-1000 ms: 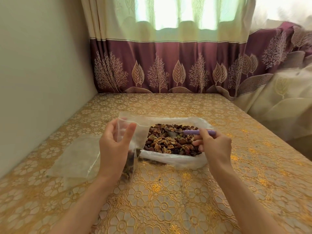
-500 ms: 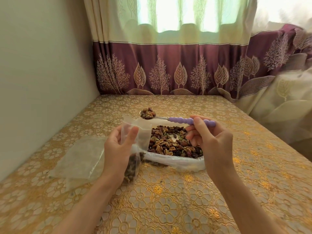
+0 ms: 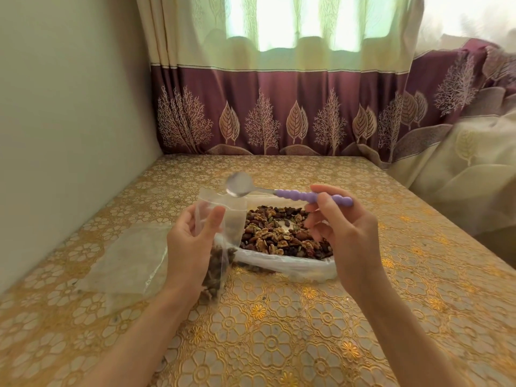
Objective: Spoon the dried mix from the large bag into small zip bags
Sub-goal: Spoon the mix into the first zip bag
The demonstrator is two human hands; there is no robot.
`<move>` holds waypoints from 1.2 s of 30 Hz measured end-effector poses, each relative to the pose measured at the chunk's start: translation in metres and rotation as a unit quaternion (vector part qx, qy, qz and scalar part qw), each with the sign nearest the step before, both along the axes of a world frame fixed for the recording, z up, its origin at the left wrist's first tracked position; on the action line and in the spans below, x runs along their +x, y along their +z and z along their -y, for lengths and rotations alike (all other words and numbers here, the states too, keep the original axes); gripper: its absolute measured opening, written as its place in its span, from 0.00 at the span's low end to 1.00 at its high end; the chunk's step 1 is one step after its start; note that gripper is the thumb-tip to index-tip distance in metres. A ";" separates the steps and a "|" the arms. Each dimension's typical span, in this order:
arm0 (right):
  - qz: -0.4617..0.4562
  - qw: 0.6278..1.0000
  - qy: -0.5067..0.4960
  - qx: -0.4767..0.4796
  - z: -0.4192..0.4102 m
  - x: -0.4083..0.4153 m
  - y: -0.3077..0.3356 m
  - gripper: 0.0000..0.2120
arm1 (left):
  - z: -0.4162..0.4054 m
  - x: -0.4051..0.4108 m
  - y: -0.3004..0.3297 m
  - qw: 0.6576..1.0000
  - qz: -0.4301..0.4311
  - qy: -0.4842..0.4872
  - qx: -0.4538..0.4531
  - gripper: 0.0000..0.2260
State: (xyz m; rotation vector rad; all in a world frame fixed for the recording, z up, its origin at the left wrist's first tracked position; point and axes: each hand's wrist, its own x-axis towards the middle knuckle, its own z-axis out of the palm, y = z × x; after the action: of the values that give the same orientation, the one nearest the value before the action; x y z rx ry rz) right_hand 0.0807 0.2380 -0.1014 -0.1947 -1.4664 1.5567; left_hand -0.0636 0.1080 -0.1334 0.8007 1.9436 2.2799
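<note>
Dried mix (image 3: 282,233) — brown nuts, dark raisins — fills the large bag (image 3: 293,268).

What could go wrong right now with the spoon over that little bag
The small zip bag is held open only by the left hand, so its mouth could sag and later scoops miss. The large bag lies open and low beside it; the right hand returning the spoon might nudge mix out.

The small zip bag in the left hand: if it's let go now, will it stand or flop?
Likely flops: the small zip bag is thin clear film, and the left hand holds its mouth open. The mix fills only its bottom, so it is bottom-heavy but probably too soft to stand.
</note>
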 end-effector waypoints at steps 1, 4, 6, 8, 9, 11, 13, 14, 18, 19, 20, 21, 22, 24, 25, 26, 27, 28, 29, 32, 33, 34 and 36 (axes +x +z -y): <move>0.006 1.000 -0.016 -0.018 -0.004 0.000 -0.001 0.06 | 0.000 0.000 0.000 1.000 -0.001 0.001 0.002 0.23; 0.044 0.994 -0.088 -0.036 -0.015 0.001 -0.005 0.12 | 0.001 0.000 0.000 1.000 -0.017 0.016 0.009 0.22; 0.078 0.984 -0.161 0.003 -0.021 0.003 -0.011 0.14 | 0.001 0.000 0.001 0.999 -0.020 0.021 0.015 0.22; 0.113 0.967 -0.220 0.068 -0.024 0.004 -0.014 0.17 | 0.001 0.000 0.001 0.999 -0.028 0.020 0.013 0.21; 0.126 0.957 -0.243 0.097 -0.025 0.004 -0.015 0.18 | 0.001 0.000 0.001 0.999 -0.032 0.019 0.010 0.21; 0.156 0.935 -0.278 0.155 -0.029 0.004 -0.018 0.15 | 0.001 0.000 0.001 0.999 -0.039 0.018 0.005 0.21; 0.198 0.914 -0.288 0.206 -0.030 0.002 -0.020 0.10 | 0.001 0.000 0.001 0.999 -0.041 0.016 0.004 0.20; 0.219 0.906 -0.287 0.223 -0.032 0.002 -0.022 0.08 | 0.001 0.001 0.001 0.999 -0.041 0.014 0.005 0.20; 0.265 0.901 -0.252 0.233 -0.033 -0.002 -0.027 0.07 | 0.002 0.002 0.002 0.999 -0.039 0.013 0.008 0.20; 0.261 0.908 -0.243 0.221 -0.032 -0.003 -0.026 0.08 | 0.002 0.001 0.002 0.999 -0.039 0.012 0.008 0.20; 0.252 0.915 -0.237 0.208 -0.030 -0.003 -0.025 0.08 | 0.002 0.001 0.002 0.999 -0.039 0.011 0.008 0.20; 0.243 0.922 -0.231 0.193 -0.028 -0.003 -0.025 0.09 | 0.002 0.001 0.002 0.999 -0.040 0.011 0.007 0.21; 0.235 0.930 -0.225 0.174 -0.027 -0.004 -0.024 0.11 | 0.001 0.001 0.002 0.999 -0.042 0.012 0.006 0.21; 0.229 0.943 -0.205 0.130 -0.023 -0.006 -0.023 0.15 | 0.001 0.001 0.002 0.999 -0.045 0.015 0.003 0.20; 0.230 0.947 -0.194 0.113 -0.022 -0.006 -0.023 0.15 | 0.001 0.001 0.002 0.999 -0.046 0.015 0.001 0.20; 0.234 0.950 -0.182 0.099 -0.021 -0.008 -0.024 0.15 | 0.001 0.001 0.002 0.999 -0.047 0.016 -0.002 0.20; 0.239 0.952 -0.169 0.086 -0.020 -0.009 -0.025 0.14 | 0.001 0.001 0.002 0.999 -0.048 0.016 -0.003 0.20; 0.243 0.955 -0.154 0.074 -0.020 -0.011 -0.026 0.12 | 0.001 0.001 0.001 0.999 -0.048 0.017 -0.003 0.20; 0.244 0.958 -0.139 0.061 -0.020 -0.012 -0.027 0.10 | 0.001 0.001 0.001 0.999 -0.047 0.017 -0.003 0.20; 0.239 0.964 -0.110 0.025 -0.021 -0.016 -0.031 0.06 | 0.001 0.001 0.001 0.999 -0.048 0.018 -0.003 0.21; 0.236 0.966 -0.108 0.016 -0.022 -0.016 -0.031 0.06 | 0.001 0.001 0.001 0.999 -0.047 0.018 -0.003 0.21; 0.232 0.967 -0.108 0.004 -0.022 -0.016 -0.032 0.08 | 0.001 0.001 0.001 0.999 -0.047 0.017 -0.004 0.20; 0.224 0.968 -0.112 -0.022 -0.024 -0.014 -0.032 0.11 | 0.002 0.000 0.001 0.999 -0.048 0.015 -0.005 0.20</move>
State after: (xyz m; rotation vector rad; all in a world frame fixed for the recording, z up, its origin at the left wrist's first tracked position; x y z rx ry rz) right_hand 0.0665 0.2623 -0.1337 -0.7532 -1.6840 1.4157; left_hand -0.0633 0.1062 -0.1329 0.9030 2.0195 2.2869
